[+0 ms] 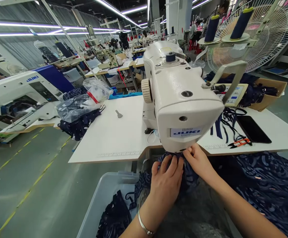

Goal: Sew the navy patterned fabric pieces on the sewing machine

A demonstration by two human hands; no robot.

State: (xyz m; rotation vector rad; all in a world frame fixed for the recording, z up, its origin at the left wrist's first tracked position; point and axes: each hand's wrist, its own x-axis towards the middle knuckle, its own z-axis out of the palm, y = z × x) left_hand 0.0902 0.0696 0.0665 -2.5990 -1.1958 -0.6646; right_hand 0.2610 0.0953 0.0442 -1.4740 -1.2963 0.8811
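Note:
Under the head of the white sewing machine [183, 109] lies a navy patterned garment [190, 180], bunched up and hanging off the table's front edge. My left hand [166, 181], with a silver bangle at its wrist, has its fingers curled over the garment just below the machine head. To the right, my right hand [200, 162] pinches the garment's edge close to the needle area. The machine head hides the needle and the presser foot. More navy pieces [115, 215] rest in a clear plastic bin [94, 205] at the lower left.
On the white table, a small metal piece [118, 114] lies left; a black phone [254, 129], orange thread snips [240, 142] and navy straps [229, 122] lie right. A plastic bag [79, 102] sits left. Thread cones [242, 23] and a fan [265, 36] stand right.

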